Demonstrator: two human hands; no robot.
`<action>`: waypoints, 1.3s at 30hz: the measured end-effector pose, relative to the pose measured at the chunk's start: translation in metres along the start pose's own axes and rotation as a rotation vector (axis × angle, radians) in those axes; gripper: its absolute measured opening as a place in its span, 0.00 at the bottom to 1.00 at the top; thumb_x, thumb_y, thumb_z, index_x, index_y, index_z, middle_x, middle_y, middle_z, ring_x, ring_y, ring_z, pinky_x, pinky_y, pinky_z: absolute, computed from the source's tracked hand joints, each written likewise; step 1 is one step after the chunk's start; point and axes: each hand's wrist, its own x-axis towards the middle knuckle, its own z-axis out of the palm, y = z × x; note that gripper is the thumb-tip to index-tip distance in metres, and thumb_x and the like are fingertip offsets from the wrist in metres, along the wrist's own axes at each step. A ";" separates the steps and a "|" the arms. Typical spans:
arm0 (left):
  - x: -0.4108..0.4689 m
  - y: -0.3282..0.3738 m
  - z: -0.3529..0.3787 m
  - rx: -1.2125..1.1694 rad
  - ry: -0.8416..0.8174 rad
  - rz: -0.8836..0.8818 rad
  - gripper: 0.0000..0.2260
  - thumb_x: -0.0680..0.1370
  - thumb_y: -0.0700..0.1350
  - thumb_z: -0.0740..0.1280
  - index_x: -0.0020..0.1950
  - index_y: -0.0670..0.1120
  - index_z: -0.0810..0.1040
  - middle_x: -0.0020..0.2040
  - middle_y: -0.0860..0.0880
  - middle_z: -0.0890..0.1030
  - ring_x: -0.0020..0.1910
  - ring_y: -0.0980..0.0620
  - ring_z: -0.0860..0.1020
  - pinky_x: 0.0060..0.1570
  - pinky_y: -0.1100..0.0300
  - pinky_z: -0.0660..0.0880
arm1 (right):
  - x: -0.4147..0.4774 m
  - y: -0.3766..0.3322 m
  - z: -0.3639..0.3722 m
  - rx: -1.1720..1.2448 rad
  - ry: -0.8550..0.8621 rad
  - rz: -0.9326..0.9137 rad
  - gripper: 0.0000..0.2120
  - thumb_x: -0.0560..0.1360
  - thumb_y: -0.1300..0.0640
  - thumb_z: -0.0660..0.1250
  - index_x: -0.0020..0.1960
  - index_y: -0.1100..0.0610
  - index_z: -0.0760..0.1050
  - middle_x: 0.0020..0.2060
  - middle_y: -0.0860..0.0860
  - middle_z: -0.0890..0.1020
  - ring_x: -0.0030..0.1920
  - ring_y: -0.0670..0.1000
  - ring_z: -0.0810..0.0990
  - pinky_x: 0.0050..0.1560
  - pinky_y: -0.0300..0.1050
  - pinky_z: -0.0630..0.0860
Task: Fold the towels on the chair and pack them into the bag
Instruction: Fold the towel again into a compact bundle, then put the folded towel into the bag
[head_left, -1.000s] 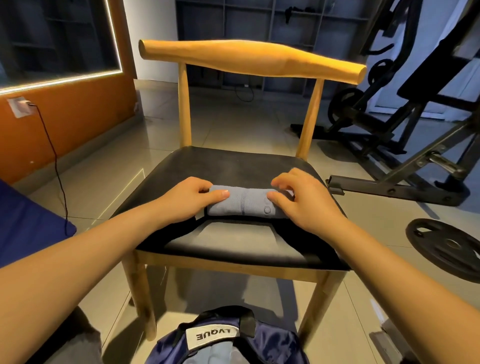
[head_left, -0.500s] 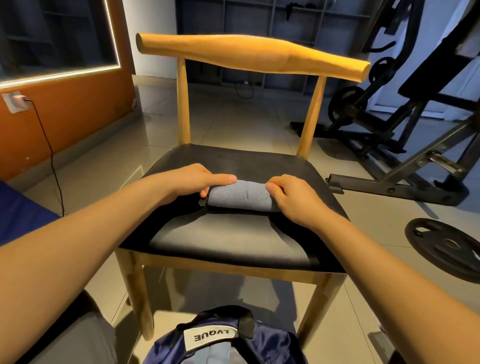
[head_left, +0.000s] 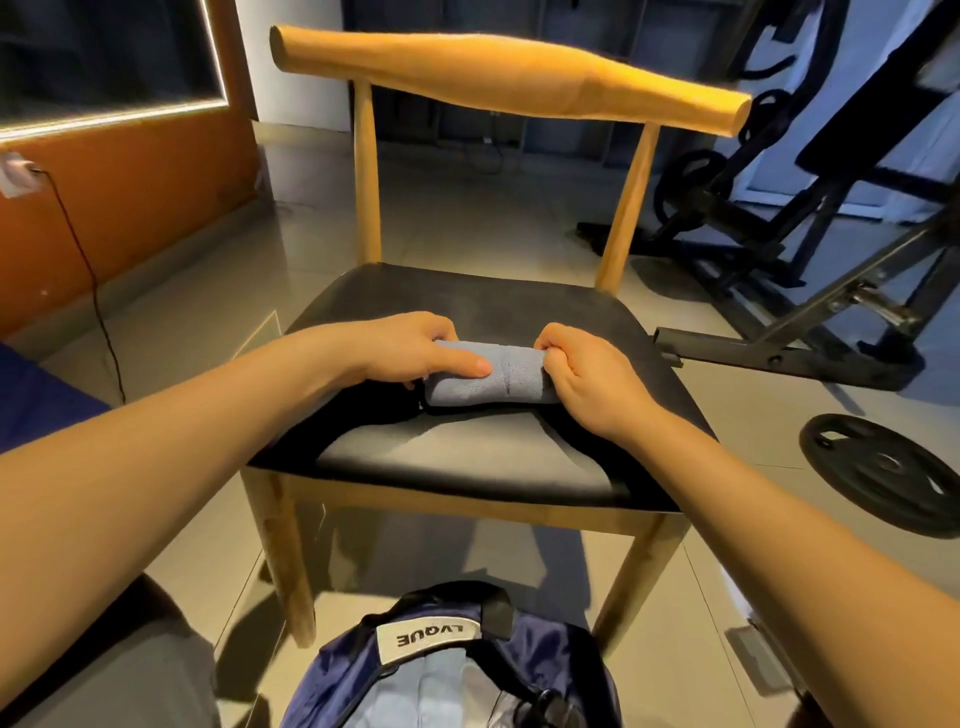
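A small grey-blue towel (head_left: 493, 382), rolled into a tight bundle, lies on the black seat of the wooden chair (head_left: 467, 467). My left hand (head_left: 410, 348) grips its left end, thumb laid across the top. At the towel's other end my right hand (head_left: 587, 374) holds it with curled fingers. The navy bag (head_left: 452, 670) with a white label stands open on the floor below the chair's front edge, with pale blue cloth showing inside.
A black weight plate (head_left: 883, 473) lies on the tiled floor to the right, behind it a black gym bench frame (head_left: 810, 322). An orange wall with a socket and cable (head_left: 78, 249) runs along the left. A blue cushion edge (head_left: 36, 400) shows at far left.
The towel has been rolled away from me across the seat into a tighter bundle. Both hands followed it and closed round its ends.
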 end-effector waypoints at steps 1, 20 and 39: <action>-0.002 -0.002 0.002 -0.027 0.040 0.025 0.18 0.75 0.62 0.72 0.52 0.48 0.80 0.50 0.48 0.81 0.49 0.48 0.80 0.51 0.52 0.79 | -0.002 0.000 0.001 0.011 0.021 -0.011 0.11 0.83 0.57 0.53 0.51 0.53 0.73 0.45 0.50 0.78 0.45 0.53 0.75 0.46 0.51 0.73; -0.117 0.026 0.008 -0.053 -0.310 0.437 0.10 0.79 0.52 0.71 0.59 0.52 0.84 0.54 0.52 0.85 0.56 0.52 0.82 0.61 0.49 0.79 | -0.132 -0.094 -0.054 0.650 -0.601 0.282 0.23 0.73 0.48 0.77 0.65 0.51 0.74 0.60 0.57 0.82 0.59 0.57 0.83 0.64 0.59 0.78; -0.046 -0.090 0.214 0.412 -0.518 0.159 0.21 0.75 0.59 0.75 0.60 0.48 0.78 0.52 0.48 0.81 0.51 0.45 0.80 0.50 0.46 0.79 | -0.297 -0.040 0.161 0.673 -0.431 0.848 0.15 0.79 0.63 0.67 0.65 0.57 0.79 0.59 0.55 0.82 0.59 0.58 0.80 0.61 0.59 0.77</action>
